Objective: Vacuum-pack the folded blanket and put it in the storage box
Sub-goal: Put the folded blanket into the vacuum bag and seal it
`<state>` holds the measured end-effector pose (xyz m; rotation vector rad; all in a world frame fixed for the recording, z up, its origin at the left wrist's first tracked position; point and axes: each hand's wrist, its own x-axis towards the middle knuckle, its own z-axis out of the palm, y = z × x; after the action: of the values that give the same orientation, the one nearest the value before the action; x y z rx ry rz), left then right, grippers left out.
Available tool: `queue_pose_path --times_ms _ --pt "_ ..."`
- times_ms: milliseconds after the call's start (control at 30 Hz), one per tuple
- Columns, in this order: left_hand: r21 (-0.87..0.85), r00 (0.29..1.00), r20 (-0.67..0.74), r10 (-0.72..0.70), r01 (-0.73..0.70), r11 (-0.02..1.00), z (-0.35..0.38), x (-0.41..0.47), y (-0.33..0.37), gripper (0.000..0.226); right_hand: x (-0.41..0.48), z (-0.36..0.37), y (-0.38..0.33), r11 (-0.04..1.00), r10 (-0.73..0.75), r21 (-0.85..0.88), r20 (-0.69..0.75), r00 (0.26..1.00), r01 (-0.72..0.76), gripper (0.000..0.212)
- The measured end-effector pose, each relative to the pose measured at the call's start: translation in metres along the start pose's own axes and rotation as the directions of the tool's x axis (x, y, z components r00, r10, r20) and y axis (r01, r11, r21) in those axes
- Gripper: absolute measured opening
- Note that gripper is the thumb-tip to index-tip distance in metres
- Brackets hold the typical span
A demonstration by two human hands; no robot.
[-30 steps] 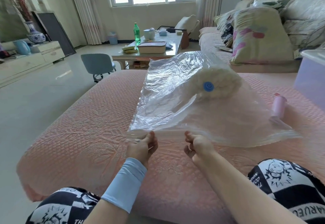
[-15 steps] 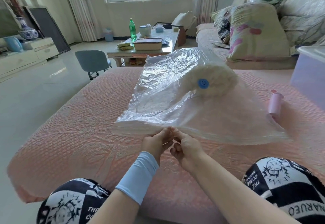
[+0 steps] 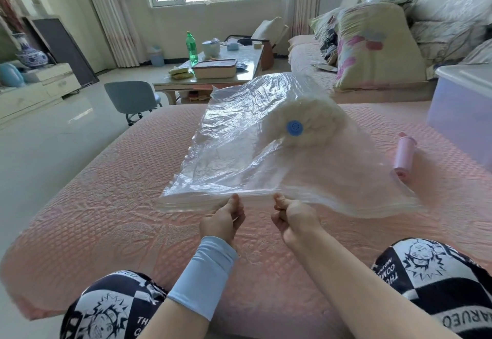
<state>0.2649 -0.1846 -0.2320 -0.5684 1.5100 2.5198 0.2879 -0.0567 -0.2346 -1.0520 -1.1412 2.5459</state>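
Observation:
A clear vacuum bag (image 3: 239,152) lies on the pink quilted bed (image 3: 106,218). Inside it, toward the far end, sits the folded cream blanket (image 3: 316,115), under a blue round valve (image 3: 294,127). My left hand (image 3: 223,221) pinches the bag's near zip edge with thumb on top. A short gap to the right, my right hand (image 3: 292,214) pinches the same edge. The translucent storage box (image 3: 458,115) with a white lid stands at the right on the bed.
A pink hand pump (image 3: 403,156) lies right of the bag. Beyond the bed stand a grey chair (image 3: 130,99) and a coffee table (image 3: 213,72) with a green bottle and a case. Pillows and bedding pile up on the sofa at back right.
My hands met at the middle of the bag's zip edge half a second ago. They have now slid apart again along it, still pinching.

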Motion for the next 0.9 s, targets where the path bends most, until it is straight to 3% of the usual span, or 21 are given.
queue_pose_path --times_ms 133,267,333,400,600,900 --pt "-0.036 1.000 -0.016 -0.005 0.004 0.999 0.002 0.004 -0.004 0.010 0.004 -0.011 -0.010 1.000 -0.025 0.012 -0.016 1.000 0.025 0.007" --pt "-0.107 0.986 0.128 -0.107 0.121 0.987 0.011 0.000 -0.013 0.015 0.000 -0.017 -0.011 0.996 -0.076 -0.043 0.018 0.997 0.077 0.006" --pt "-0.070 0.970 0.203 -0.137 0.154 0.986 0.021 -0.004 -0.016 0.020 -0.004 -0.018 -0.009 0.995 -0.072 -0.063 0.045 0.996 0.075 0.009" --pt "0.019 0.968 0.231 -0.100 0.098 0.995 0.030 -0.007 -0.023 0.019 -0.008 -0.016 -0.007 0.998 -0.032 -0.057 0.080 0.996 0.037 0.010" --pt "0.090 0.980 0.194 -0.041 0.024 0.996 0.045 -0.015 -0.038 0.015 -0.008 -0.022 -0.016 0.983 0.148 -0.112 0.010 0.989 -0.146 0.014" --pt "0.105 0.988 0.141 -0.057 0.042 0.994 0.045 -0.014 -0.038 0.012 0.003 -0.032 -0.029 0.997 0.033 -0.068 -0.075 0.997 -0.038 0.012"
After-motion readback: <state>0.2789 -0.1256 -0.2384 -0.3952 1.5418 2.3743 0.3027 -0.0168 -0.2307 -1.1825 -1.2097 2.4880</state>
